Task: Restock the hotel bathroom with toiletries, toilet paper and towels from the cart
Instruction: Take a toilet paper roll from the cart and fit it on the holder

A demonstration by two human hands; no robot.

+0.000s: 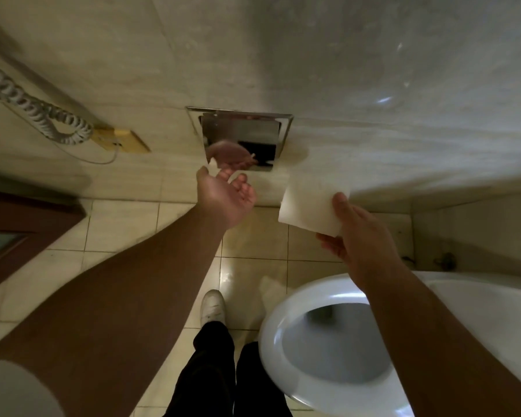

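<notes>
Recessed wall holder (241,136): polished metal, mirror-bright. Toilet roll (310,206): soft white paper, matt. Toilet bowl (271,335): glossy white ceramic, smooth. Wall (343,70): pale stone-look tile, slight sheen. Floor (253,245): glazed cream tile, reflective. Coiled cord (33,109): grey plastic. Door (18,224): dark wood.
</notes>
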